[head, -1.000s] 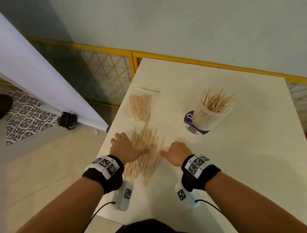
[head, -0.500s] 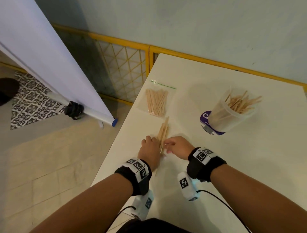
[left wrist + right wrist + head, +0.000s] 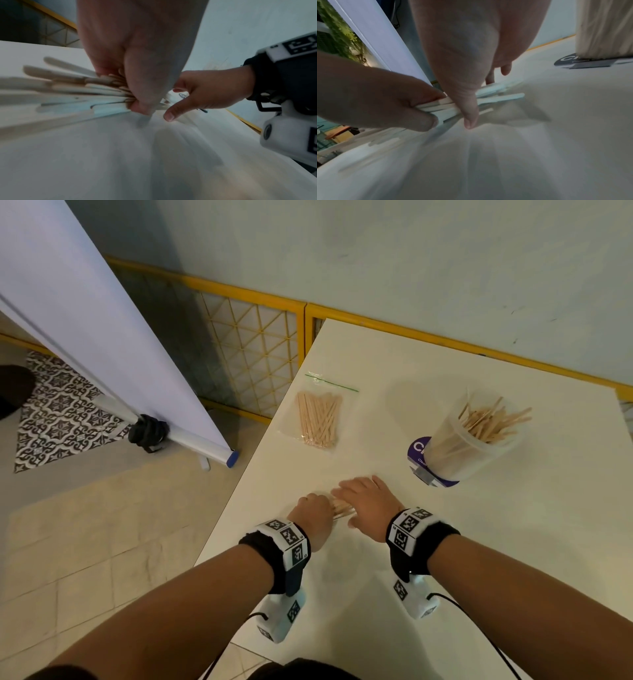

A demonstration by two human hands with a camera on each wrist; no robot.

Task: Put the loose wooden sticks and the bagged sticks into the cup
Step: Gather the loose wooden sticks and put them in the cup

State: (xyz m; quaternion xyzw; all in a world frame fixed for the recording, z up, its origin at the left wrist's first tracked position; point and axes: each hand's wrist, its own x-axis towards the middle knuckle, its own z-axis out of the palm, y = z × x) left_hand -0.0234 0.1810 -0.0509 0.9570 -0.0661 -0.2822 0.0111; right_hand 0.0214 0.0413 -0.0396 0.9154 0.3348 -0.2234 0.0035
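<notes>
On the white table (image 3: 496, 542), my left hand (image 3: 313, 508) grips one end of a gathered bundle of loose wooden sticks (image 3: 340, 506). In the left wrist view the sticks (image 3: 68, 86) fan out from my fist (image 3: 137, 67). My right hand (image 3: 366, 499) arches over the other end of the bundle. Its thumb tip (image 3: 470, 121) touches the table beside the sticks (image 3: 496, 97), without closing on them. The clear bag of sticks (image 3: 318, 419) lies flat at the far left. The clear plastic cup (image 3: 472, 440), holding several sticks, stands at the far right.
The cup stands on a round purple label (image 3: 419, 453). The table's left edge (image 3: 253, 474) runs close to my left hand, with floor below. A white roll-up screen (image 3: 102, 337) leans to the left, and a yellow railing (image 3: 305, 337) lines the wall behind.
The spread-out sticks have been swept into one bundle. My left hand has closed round it, and my right hand has moved over it, so the sticks are now mostly hidden.
</notes>
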